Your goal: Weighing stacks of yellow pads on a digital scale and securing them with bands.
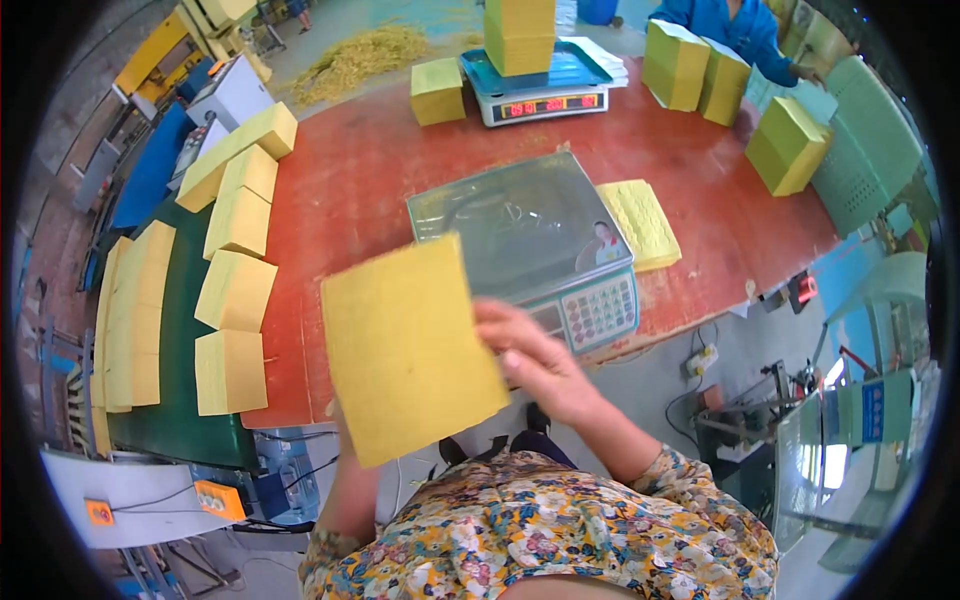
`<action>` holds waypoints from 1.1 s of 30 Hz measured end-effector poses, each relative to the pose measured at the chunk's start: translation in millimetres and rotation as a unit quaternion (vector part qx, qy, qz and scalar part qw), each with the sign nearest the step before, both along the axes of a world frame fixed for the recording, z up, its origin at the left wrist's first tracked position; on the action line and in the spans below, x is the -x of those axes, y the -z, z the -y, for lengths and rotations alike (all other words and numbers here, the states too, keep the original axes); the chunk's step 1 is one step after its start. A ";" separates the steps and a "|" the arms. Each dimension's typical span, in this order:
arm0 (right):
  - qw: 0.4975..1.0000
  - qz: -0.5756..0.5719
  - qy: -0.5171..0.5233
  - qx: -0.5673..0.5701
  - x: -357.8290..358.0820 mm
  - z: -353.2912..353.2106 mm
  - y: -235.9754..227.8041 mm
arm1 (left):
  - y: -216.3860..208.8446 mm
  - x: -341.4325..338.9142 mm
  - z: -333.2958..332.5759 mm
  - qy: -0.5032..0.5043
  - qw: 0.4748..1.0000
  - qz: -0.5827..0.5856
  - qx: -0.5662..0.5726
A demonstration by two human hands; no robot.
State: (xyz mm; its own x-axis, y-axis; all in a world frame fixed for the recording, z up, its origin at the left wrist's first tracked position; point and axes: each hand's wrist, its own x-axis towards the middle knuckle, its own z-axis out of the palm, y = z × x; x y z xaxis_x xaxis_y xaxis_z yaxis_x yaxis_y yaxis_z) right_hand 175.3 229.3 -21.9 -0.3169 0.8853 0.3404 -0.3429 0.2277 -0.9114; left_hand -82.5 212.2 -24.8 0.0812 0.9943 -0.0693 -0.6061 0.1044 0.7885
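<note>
A block of yellow paper sheets (415,350) is held up in front of me, tilted, its broad face toward me. My right hand (537,358) is closed at its right edge, thumb on the near side. From below, my left forearm (352,490) reaches behind the block's lower left part; that hand supports it, its fingers hidden. Just beyond the block lies a flat weighing scale (510,225) with a glassy plate and a keypad (598,308), partly covered by the block. A low yellow paper stack (640,225) lies against the scale's right side.
The red table (340,170) carries several yellow blocks (240,220) along its left edge, beside a green surface (180,430). At the back, a second scale (540,95) bears yellow blocks. A person in blue (735,30) stands at the far right near more blocks (790,145).
</note>
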 end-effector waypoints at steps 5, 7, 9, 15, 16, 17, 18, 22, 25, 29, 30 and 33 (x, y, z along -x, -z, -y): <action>0.982 -0.041 0.168 -0.078 -52.8 -59.5 -43.2 | 17.6 -101.7 -100.1 -0.070 0.887 -0.358 -0.284; 0.975 0.024 0.195 -0.108 -83.9 -79.2 -49.9 | 3.0 -138.2 -123.8 -0.046 0.928 -0.307 -0.207; 0.967 0.079 0.202 -0.136 -89.1 -92.3 -62.4 | -12.1 -140.2 -133.7 -0.027 0.975 -0.202 -0.085; 0.772 0.453 0.339 -0.288 -80.3 -134.5 -45.0 | 8.3 -157.2 -151.0 0.056 0.974 0.137 0.173; 0.766 0.449 0.348 -0.300 -72.9 -135.6 -40.6 | 5.5 -147.6 -144.7 0.026 0.981 0.072 0.179; 0.764 0.448 0.351 -0.303 -70.1 -136.3 -41.6 | 1.9 -140.4 -139.3 -0.004 0.983 0.006 0.184; 0.776 0.459 0.323 -0.289 -62.9 -133.2 -52.0 | -5.0 -132.3 -129.7 -0.008 0.984 0.006 0.177; 0.780 0.478 0.283 -0.287 -44.4 -127.3 -46.1 | -16.7 -123.2 -102.4 -0.176 0.898 -0.399 -0.055; 0.772 0.470 0.260 -0.340 -38.1 -118.0 -38.1 | -20.4 -138.9 -72.6 -0.229 0.655 -0.664 -0.279; 0.789 0.446 0.231 -0.353 -62.2 -109.8 -54.4 | -9.4 -140.7 -70.7 0.002 0.807 -0.578 -0.120; 0.778 0.479 0.251 -0.320 -74.5 -105.1 -55.0 | -9.1 -126.6 -57.9 -0.010 0.808 -0.579 -0.106; 0.748 0.459 0.347 -0.331 -72.0 -74.2 -77.0 | 0.6 -85.7 -25.2 -0.138 0.716 -0.638 -0.247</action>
